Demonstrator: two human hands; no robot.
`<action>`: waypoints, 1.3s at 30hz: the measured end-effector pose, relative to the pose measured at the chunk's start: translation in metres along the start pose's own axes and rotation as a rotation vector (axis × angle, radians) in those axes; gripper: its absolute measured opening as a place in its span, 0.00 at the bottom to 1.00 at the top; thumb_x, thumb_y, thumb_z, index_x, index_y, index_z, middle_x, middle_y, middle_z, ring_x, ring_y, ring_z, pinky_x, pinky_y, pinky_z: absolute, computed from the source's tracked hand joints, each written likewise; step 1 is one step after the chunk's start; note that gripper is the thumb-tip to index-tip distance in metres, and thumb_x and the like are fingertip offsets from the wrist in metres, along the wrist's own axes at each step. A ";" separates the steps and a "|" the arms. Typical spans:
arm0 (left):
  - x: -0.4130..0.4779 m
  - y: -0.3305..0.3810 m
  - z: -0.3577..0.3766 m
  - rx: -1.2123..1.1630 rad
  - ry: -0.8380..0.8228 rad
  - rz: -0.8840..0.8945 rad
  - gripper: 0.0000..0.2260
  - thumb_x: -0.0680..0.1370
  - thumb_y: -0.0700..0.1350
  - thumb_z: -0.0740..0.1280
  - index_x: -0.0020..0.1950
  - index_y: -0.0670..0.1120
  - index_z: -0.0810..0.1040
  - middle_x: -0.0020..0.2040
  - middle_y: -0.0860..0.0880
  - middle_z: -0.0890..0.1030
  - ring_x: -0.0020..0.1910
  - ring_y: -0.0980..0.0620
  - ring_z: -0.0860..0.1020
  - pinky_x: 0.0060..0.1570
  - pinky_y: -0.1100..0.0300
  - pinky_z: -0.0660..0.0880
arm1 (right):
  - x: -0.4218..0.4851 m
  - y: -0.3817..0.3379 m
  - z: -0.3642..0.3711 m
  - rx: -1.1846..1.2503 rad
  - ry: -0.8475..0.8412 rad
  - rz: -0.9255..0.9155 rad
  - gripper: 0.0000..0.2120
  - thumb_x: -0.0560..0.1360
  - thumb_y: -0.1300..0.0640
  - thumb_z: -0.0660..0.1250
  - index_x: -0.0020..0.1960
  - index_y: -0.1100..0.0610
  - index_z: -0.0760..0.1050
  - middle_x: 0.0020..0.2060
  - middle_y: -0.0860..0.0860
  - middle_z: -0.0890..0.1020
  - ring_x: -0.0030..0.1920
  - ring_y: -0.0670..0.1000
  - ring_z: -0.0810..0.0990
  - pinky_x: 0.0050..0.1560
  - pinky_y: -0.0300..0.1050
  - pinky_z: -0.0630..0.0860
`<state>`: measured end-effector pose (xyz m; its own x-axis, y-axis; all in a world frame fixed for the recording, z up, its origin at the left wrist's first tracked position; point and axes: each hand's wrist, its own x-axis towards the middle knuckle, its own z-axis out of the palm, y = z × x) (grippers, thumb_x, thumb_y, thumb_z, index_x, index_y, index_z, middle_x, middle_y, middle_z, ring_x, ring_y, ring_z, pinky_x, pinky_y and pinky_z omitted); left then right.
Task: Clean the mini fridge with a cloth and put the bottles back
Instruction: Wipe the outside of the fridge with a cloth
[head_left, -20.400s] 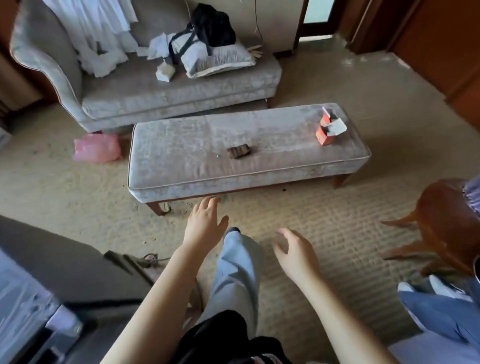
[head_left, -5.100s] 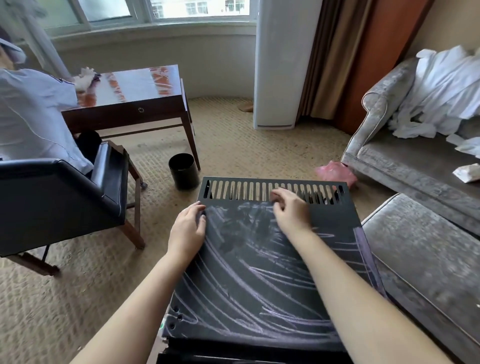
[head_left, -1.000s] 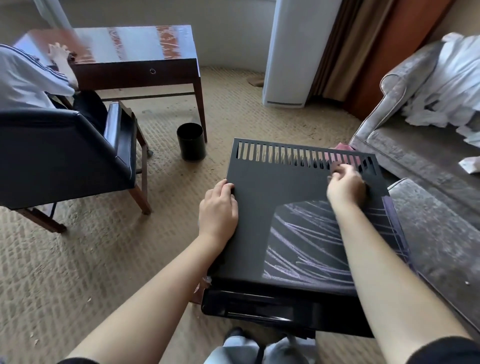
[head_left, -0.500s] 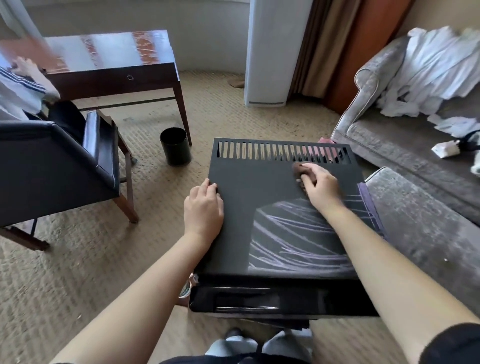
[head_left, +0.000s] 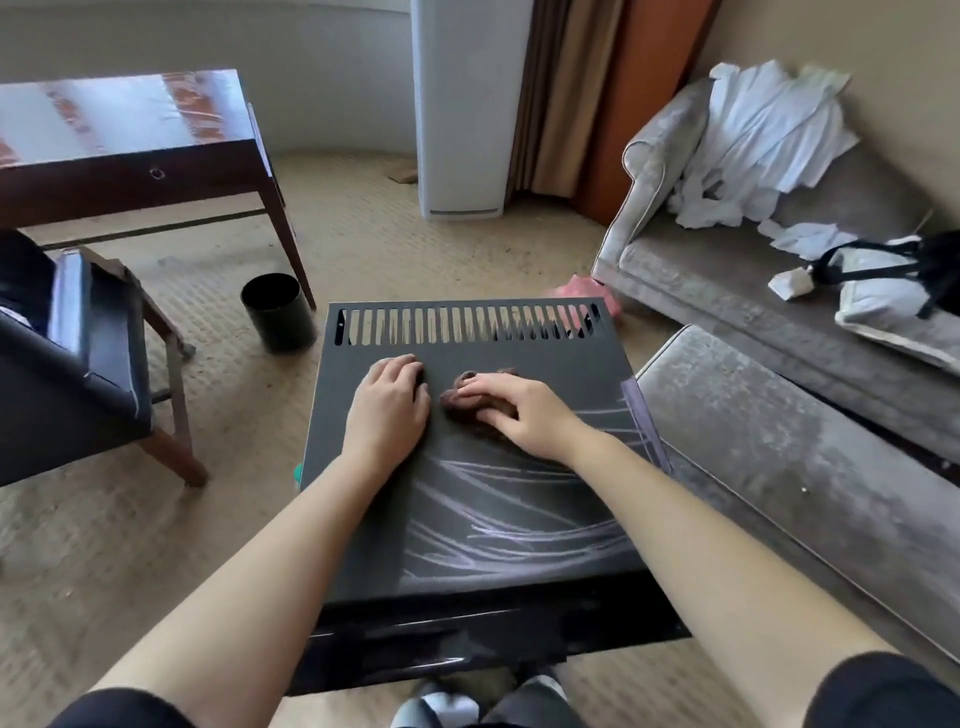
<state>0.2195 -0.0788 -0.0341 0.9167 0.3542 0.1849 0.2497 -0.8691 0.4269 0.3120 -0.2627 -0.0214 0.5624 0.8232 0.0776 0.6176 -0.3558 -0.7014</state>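
The black mini fridge (head_left: 363, 535) stands on the carpet in front of me, seen from above, with a slotted vent along its far edge. Pale chalky streaks cover the near right part of its top; the far part is plain black. My right hand (head_left: 511, 413) presses a crumpled brown cloth (head_left: 460, 397) onto the top near the middle. My left hand (head_left: 387, 410) rests palm down on the top just left of the cloth, fingers lightly bent. A small green-capped item (head_left: 297, 473) peeks out at the fridge's left side. No bottle shows clearly.
A grey bench (head_left: 810, 467) sits close on the right, a grey sofa (head_left: 727, 291) with white cloths and a bag behind it. A black bin (head_left: 278, 312), a wooden desk (head_left: 130, 150) and a black chair (head_left: 67, 364) stand at left. A pink bag (head_left: 582, 288) lies beyond the fridge.
My right hand has slid the cloth leftward toward the middle of the top. My left hand has shifted from the left edge inward. The streaked patch has shrunk since five seconds ago.
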 end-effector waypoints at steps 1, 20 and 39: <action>-0.001 0.002 0.000 0.008 0.002 -0.001 0.17 0.76 0.45 0.59 0.59 0.37 0.79 0.59 0.41 0.80 0.60 0.40 0.75 0.63 0.50 0.71 | -0.001 0.014 -0.015 -0.012 0.026 0.024 0.18 0.74 0.65 0.69 0.61 0.53 0.79 0.60 0.44 0.79 0.64 0.44 0.74 0.68 0.33 0.63; 0.026 0.149 0.050 -0.195 -0.095 0.003 0.14 0.80 0.46 0.62 0.65 0.45 0.75 0.66 0.50 0.76 0.67 0.53 0.69 0.66 0.63 0.61 | -0.159 0.090 -0.087 0.189 -0.014 -0.010 0.15 0.72 0.68 0.69 0.55 0.55 0.81 0.58 0.45 0.81 0.66 0.48 0.74 0.69 0.41 0.66; -0.074 0.152 0.062 -0.243 0.180 -0.149 0.13 0.77 0.41 0.63 0.60 0.43 0.78 0.62 0.49 0.78 0.64 0.53 0.72 0.68 0.56 0.66 | -0.174 0.083 -0.081 0.153 0.000 -0.172 0.12 0.71 0.65 0.67 0.54 0.56 0.81 0.58 0.47 0.80 0.64 0.47 0.75 0.68 0.43 0.66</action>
<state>0.2085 -0.2585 -0.0382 0.8004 0.5456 0.2483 0.2756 -0.7029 0.6557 0.3095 -0.4711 -0.0359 0.4556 0.8662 0.2052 0.6141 -0.1389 -0.7769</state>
